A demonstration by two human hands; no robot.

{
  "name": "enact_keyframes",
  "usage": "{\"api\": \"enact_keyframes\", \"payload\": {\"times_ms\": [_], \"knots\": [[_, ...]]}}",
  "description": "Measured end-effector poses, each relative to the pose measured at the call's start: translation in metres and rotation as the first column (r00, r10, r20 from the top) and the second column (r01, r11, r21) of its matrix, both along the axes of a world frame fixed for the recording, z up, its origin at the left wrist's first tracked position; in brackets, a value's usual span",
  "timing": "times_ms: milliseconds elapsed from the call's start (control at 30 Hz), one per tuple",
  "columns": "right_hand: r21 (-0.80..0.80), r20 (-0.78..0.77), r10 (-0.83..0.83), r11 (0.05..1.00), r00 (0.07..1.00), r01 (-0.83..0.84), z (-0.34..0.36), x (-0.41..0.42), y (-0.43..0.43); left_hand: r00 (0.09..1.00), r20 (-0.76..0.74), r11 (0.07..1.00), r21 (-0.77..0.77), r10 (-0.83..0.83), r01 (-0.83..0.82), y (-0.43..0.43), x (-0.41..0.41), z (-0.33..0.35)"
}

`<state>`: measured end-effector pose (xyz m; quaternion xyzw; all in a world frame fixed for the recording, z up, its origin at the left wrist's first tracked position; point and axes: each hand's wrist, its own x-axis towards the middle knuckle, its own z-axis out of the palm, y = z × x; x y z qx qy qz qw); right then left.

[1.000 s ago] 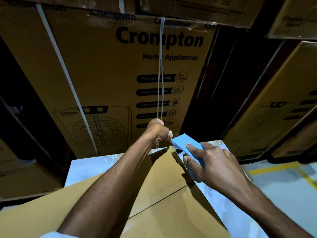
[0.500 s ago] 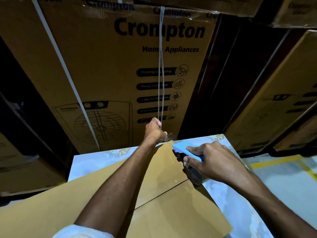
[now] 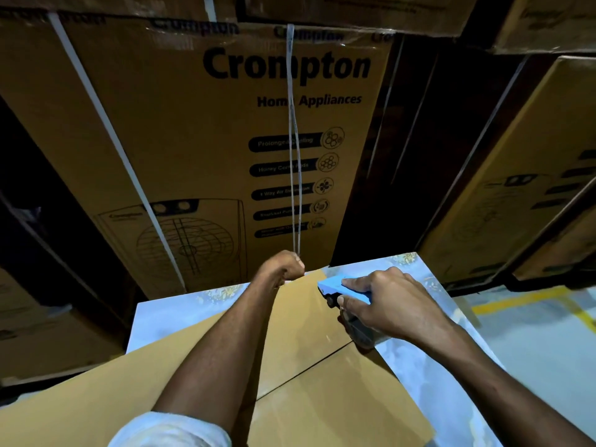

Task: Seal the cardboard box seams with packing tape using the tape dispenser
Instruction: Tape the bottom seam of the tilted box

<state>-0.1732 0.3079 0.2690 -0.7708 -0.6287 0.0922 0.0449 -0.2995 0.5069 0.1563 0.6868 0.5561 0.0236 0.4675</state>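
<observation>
Your right hand (image 3: 387, 304) grips the blue tape dispenser (image 3: 343, 287), index finger flat along its top, at about 1 o'clock on the cardboard box (image 3: 306, 411). Your left hand (image 3: 282, 266) is curled into a fist at the box's far edge, at 12 o'clock; you cannot tell what it pinches. The box lies on a pale table (image 3: 167, 321), its seam (image 3: 303, 371) running toward 2 o'clock.

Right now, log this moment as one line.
stage: taping far edge | left hand: fisted at box far edge | right hand: grips dispenser on box | seam: untaped
</observation>
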Motion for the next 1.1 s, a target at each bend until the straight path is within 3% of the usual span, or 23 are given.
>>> {"api": "enact_keyframes", "payload": {"times_ms": [100, 200, 333, 467, 567, 967, 1100], "knots": [[0.0, -0.002, -0.009, 1.0, 1.0, 0.009, 0.0, -0.001, 0.002, 0.99, 0.087, 0.993, 0.034, 0.111, -0.114, 0.0, -0.009, 0.003], [-0.006, 0.001, -0.011, 1.0, 1.0, 0.011, -0.004, 0.001, 0.004, 0.972, 0.201, 0.973, 0.168, 0.12, -0.155, -0.011, -0.012, 0.021], [-0.022, 0.038, 0.014, 1.0, 0.999, -0.013, -0.008, -0.002, 0.002, 0.985, 0.141, 0.959, 0.251, 0.098, -0.132, -0.043, -0.003, 0.021], [-0.009, 0.094, 0.032, 0.999, 0.995, -0.032, -0.006, -0.009, 0.001, 0.958, 0.179, 0.9, 0.339, 0.225, -0.275, -0.061, -0.003, 0.005], [-0.009, 0.123, 0.06, 0.998, 0.991, -0.059, -0.004, -0.012, -0.004, 0.96, 0.176, 0.87, 0.41, 0.22, -0.274, -0.071, -0.008, 0.005], [0.031, 0.016, 0.137, 0.99, 0.99, -0.138, 0.01, 0.019, -0.153, 0.941, 0.121, 0.86, 0.383, 0.315, -0.337, -0.078, -0.001, 0.017], [0.054, -0.049, 0.094, 0.994, 0.994, -0.091, 0.002, 0.034, -0.209, 0.933, 0.104, 0.851, 0.386, 0.343, -0.356, -0.082, 0.006, 0.019]]}}
